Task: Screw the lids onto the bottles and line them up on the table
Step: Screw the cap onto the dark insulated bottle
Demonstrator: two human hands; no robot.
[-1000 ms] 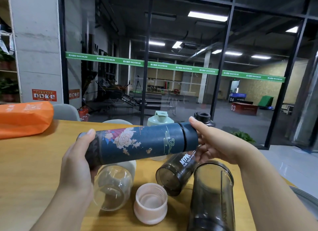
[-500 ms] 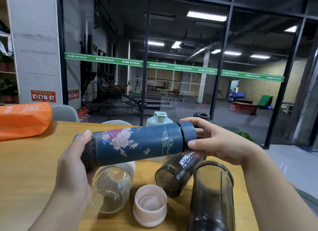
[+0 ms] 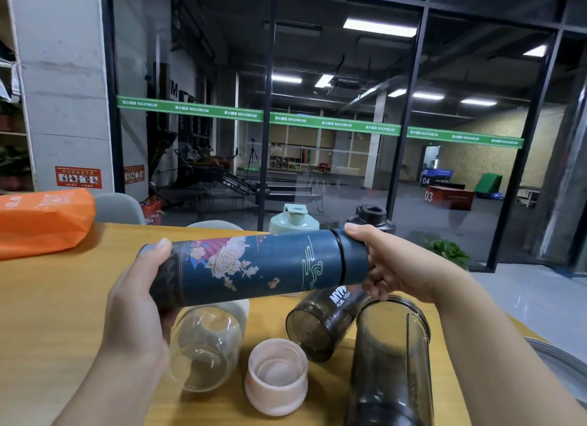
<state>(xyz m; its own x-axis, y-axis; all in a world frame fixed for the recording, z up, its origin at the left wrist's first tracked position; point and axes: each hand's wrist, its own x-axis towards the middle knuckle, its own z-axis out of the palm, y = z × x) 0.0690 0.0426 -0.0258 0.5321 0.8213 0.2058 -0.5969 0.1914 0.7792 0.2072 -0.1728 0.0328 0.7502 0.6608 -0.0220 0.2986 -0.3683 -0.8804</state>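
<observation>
Navy flask (image 3: 254, 268), printed with flowers, lies nearly level in the air above the table (image 3: 57, 298); the left hand (image 3: 136, 301) wraps its base end, thumb on top, while the right hand (image 3: 392, 266) curls round the lid (image 3: 352, 255) at the other end. Below the flask a clear bottle (image 3: 206, 346) and a smoky bottle (image 3: 320, 320) lie on their sides, a pink lid (image 3: 276, 374) sits open side up between them, and a tall smoky bottle (image 3: 392, 362) stands just right; beyond the flask are a green lid (image 3: 293, 224) and a black lid (image 3: 370, 217).

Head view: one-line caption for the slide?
Left hand holds floral navy flask sideways while right hand grips its lid above open bottles.
</observation>
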